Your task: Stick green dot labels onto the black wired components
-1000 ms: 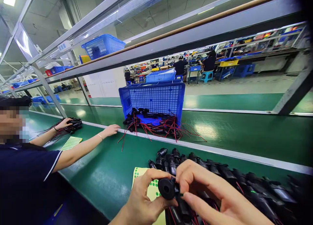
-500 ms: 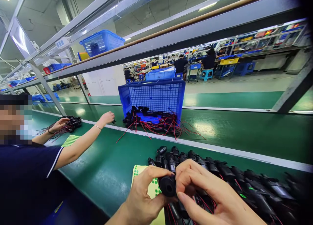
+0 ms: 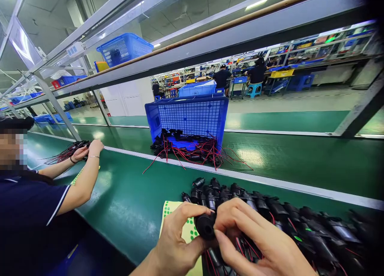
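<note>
A small black round-faced plastic part [image 3: 205, 226] sits low in the head view, pinched between both hands just above the near edge of the green bench top [image 3: 132, 212], its flat face turned up toward the camera, probably so that face can be reached. The left hand [image 3: 175, 244] is clamped on it from about eight o'clock, thumb under and fingers curled over the rim; the right hand [image 3: 255, 240] is closed on it from four o'clock, fingertips pressed to its side and top. At nine o'clock of the part, partly under the left hand, lies a pale sheet of green dot stickers [image 3: 180, 224], kept within a finger's reach. From twelve to three o'clock a row of like black parts with red and black leads [image 3: 270, 212] lies touching the hands, a ready stock. Farther at twelve o'clock a blue mesh crate [image 3: 187, 118] lies tipped on its side, wired parts [image 3: 192, 152] spilling from its mouth. At ten o'clock a co-worker's two hands [image 3: 87, 150] rest together on another bundle of wired parts [image 3: 64, 154].
</note>
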Available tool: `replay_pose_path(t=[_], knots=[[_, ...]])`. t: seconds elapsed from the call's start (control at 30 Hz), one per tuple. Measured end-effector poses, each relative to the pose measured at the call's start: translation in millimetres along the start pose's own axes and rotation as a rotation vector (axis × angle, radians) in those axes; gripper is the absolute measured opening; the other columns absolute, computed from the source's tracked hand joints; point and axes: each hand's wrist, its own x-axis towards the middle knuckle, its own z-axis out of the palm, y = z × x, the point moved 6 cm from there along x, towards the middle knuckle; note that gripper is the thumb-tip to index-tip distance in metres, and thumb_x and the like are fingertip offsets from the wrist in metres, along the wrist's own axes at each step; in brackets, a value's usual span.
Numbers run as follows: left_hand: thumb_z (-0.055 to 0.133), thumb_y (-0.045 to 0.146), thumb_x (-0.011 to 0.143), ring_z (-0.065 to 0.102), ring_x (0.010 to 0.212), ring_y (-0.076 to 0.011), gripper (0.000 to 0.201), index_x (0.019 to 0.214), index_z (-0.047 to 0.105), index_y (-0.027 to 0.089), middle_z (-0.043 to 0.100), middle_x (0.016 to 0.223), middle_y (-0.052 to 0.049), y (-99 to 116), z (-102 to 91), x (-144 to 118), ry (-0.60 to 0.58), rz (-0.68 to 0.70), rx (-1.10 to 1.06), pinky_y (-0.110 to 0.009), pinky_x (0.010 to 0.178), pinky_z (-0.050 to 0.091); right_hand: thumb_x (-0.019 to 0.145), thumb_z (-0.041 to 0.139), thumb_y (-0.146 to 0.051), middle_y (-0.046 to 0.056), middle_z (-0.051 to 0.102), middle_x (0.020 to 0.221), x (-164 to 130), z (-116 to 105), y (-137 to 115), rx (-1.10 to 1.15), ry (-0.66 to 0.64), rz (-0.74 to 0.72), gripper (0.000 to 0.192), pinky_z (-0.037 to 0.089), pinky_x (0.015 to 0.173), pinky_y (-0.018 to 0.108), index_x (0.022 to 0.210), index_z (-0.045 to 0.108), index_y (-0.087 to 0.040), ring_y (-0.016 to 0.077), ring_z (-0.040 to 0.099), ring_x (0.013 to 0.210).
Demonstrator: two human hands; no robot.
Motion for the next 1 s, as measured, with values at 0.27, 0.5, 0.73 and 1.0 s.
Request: replay_pose_path(t=[0.27, 0.5, 0.73, 1.0], knots=[[0.070, 0.019, 0.092, 0.067, 0.096, -0.0173, 0.040, 0.128, 0.060, 0.030, 0.074, 0.110, -0.005, 6.4, -1.5, 1.3, 0.052, 0.148, 0.021, -0.028, 0.087, 0.054, 0.090, 0.051, -0.010, -0.004, 0.055, 0.081, -1.4, 8.1, 3.7, 0.190, 0.119, 0.166, 0.017, 0.049, 0.057, 0.020, 0.090, 0.053, -0.027, 0.0118, 0.056, 0.065], [0.066, 0.021, 0.095, 0.068, 0.100, -0.0206, 0.043, 0.136, 0.055, 0.030, 0.073, 0.114, -0.008, 0.6, 1.7, -0.9, -0.016, 0.240, 0.049, -0.032, 0.090, 0.054, 0.091, 0.051, -0.019, -0.004, 0.049, 0.082, -3.5, 28.1, 25.2, 0.489, 0.038, 0.359, 0.008, 0.049, 0.060, 0.021, 0.094, 0.050, -0.027, 0.0139, 0.053, 0.071], [0.058, 0.045, 0.100, 0.065, 0.115, -0.0260, 0.044, 0.135, 0.056, 0.019, 0.067, 0.126, -0.013, -17.6, -9.1, 3.6, -0.168, -0.205, -0.061, -0.035, 0.098, 0.050, 0.093, 0.055, -0.017, -0.002, 0.058, 0.094, 8.3, 21.9, 24.9, 0.270, -0.186, 0.228, 0.028, 0.052, 0.067, 0.022, 0.118, 0.055, -0.029, 0.0135, 0.058, 0.077], [0.049, 0.045, 0.103, 0.048, 0.139, -0.0291, 0.055, 0.150, 0.043, 0.019, 0.053, 0.148, -0.015, -10.3, -4.6, -2.1, -0.357, -0.269, -0.267, -0.046, 0.120, 0.033, 0.093, 0.064, -0.012, -0.001, 0.067, 0.103, 8.4, 15.1, 18.9, 0.078, -0.168, -0.083, 0.051, 0.058, 0.073, 0.021, 0.138, 0.053, -0.033, 0.0128, 0.070, 0.084]])
